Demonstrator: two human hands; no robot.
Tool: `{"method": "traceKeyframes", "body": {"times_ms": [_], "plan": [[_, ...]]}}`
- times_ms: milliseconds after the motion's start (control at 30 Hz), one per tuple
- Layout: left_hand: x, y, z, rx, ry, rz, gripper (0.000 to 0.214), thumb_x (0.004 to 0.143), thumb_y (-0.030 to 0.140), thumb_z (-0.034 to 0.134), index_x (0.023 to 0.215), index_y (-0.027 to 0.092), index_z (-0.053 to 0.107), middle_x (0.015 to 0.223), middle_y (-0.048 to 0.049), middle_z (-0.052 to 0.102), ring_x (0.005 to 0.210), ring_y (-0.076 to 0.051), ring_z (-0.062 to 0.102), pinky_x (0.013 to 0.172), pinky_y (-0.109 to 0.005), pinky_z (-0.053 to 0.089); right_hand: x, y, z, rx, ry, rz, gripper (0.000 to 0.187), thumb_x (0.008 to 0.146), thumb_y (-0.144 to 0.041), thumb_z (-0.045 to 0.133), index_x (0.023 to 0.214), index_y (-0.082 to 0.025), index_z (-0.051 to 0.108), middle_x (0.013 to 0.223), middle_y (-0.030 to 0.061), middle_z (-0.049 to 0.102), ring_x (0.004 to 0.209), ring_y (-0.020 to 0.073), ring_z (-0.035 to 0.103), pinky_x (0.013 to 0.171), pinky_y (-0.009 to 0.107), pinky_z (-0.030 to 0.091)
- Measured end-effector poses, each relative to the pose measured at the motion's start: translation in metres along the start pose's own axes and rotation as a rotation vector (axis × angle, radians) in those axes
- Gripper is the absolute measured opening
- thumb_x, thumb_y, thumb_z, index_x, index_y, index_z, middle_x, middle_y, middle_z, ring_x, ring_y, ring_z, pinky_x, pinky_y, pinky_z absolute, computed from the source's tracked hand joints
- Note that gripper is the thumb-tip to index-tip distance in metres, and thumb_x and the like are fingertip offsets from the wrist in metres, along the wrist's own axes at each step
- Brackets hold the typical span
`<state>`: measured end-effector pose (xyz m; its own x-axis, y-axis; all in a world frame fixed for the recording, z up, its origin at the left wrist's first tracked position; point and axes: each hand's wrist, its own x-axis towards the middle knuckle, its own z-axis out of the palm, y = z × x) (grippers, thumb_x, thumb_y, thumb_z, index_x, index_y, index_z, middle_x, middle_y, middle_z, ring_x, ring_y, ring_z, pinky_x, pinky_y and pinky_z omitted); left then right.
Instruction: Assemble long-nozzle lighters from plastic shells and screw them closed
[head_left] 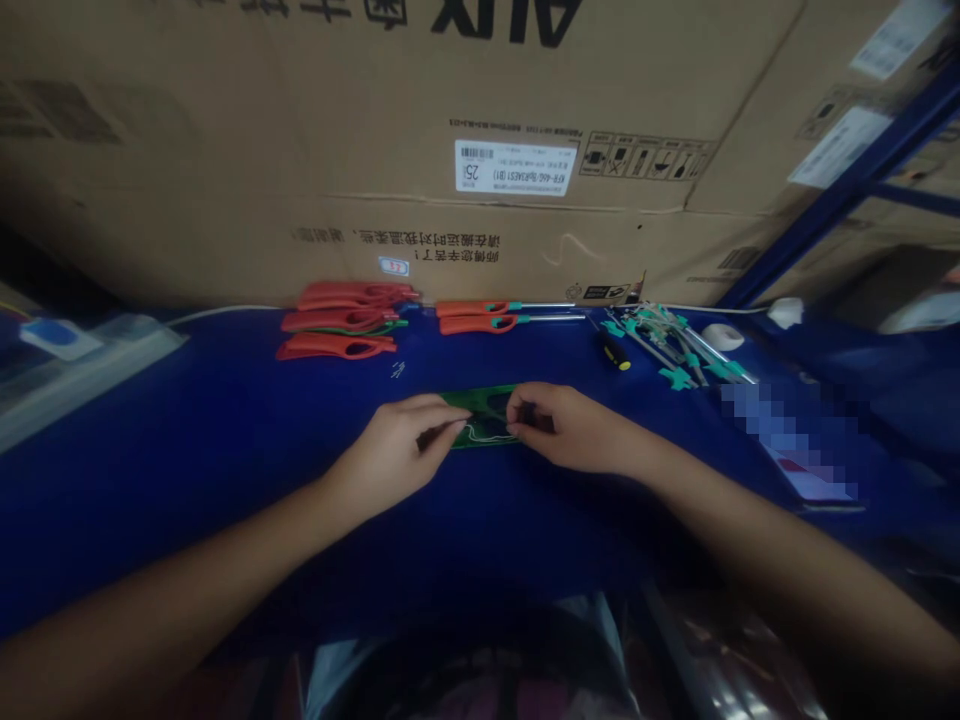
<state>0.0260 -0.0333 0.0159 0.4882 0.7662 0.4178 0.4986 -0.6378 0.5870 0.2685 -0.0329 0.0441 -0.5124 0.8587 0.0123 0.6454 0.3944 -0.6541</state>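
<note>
Fingers of my left hand point(401, 442) and right hand point(568, 428) are curling at either side of a white wire point(492, 438); whether they are gripping it, I cannot tell. The wire is crossing a green casing point(480, 394), which is lying at the frame's centre on the blue table point(300, 430). Two orange lighters point(461, 325) are resting just above.

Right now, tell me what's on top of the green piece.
A white cord crosses the green piece. The left hand and right hand cover parts of it; anything there is hidden.

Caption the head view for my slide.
Left hand and right hand at a green piece, thin white wire between them.
</note>
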Motion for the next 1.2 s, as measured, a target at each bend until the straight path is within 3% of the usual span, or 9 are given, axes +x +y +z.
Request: {"method": "traceKeyframes", "body": {"times_ms": [233,467,533,767,1000,1200], "plan": [[0.003,-0.005,-0.001,0.032,-0.012,-0.022,0.010,0.092,0.022,0.065,0.092,0.018,0.074,0.087,-0.0016,0.073,0.071,-0.013,0.067,0.068,-0.024,0.052,-0.004,-0.003,-0.006,-0.085,-0.165,-0.183,0.010,0.087,-0.015,0.063,0.095,-0.019,0.068,0.099,0.0016,0.060,0.074,0.0096,0.055,0.069,0.023,0.042],[0.004,-0.005,-0.001,-0.008,-0.024,-0.052,0.011,0.091,0.022,0.067,0.086,0.018,0.075,0.086,-0.0013,0.070,0.069,-0.012,0.064,0.065,-0.024,0.049,-0.002,0.002,0.008,-0.244,-0.055,-0.198,0.010,0.095,-0.026,0.061,0.088,-0.020,0.065,0.092,0.0002,0.062,0.076,0.0112,0.058,0.067,0.024,0.039],[0.004,-0.005,0.000,-0.022,-0.023,-0.058,0.010,0.091,0.021,0.067,0.085,0.018,0.075,0.086,-0.0015,0.070,0.070,-0.012,0.064,0.066,-0.024,0.048,-0.001,0.002,0.011,-0.256,-0.027,-0.212,0.004,0.092,-0.024,0.064,0.092,-0.021,0.063,0.088,-0.0013,0.063,0.075,0.0113,0.058,0.066,0.023,0.038],[0.004,-0.004,0.004,-0.076,-0.016,-0.084,0.009,0.089,0.020,0.069,0.087,0.019,0.078,0.086,-0.0016,0.070,0.069,-0.012,0.063,0.064,-0.024,0.048,0.005,0.005,0.019,-0.244,0.098,-0.158,0.015,0.092,-0.021,0.064,0.107,-0.021,0.062,0.080,-0.0029,0.065,0.063,0.0097,0.056,0.061,0.023,0.035],[0.002,0.000,0.009,-0.086,0.009,-0.038,0.009,0.088,0.018,0.069,0.090,0.018,0.077,0.086,-0.0021,0.069,0.064,-0.010,0.062,0.061,-0.022,0.051,0.008,0.008,0.023,-0.323,0.106,-0.201,0.006,0.096,-0.022,0.060,0.097,-0.020,0.066,0.094,0.0025,0.068,0.083,0.0159,0.064,0.071,0.026,0.042],[-0.002,0.001,0.009,-0.066,-0.005,0.019,0.015,0.085,0.017,0.071,0.099,0.018,0.075,0.089,-0.0012,0.064,0.062,-0.008,0.060,0.061,-0.021,0.055,0.008,0.006,0.020,-0.321,0.081,-0.184,0.009,0.098,-0.017,0.054,0.096,-0.018,0.063,0.096,0.0046,0.064,0.085,0.0162,0.061,0.075,0.027,0.044]]}}
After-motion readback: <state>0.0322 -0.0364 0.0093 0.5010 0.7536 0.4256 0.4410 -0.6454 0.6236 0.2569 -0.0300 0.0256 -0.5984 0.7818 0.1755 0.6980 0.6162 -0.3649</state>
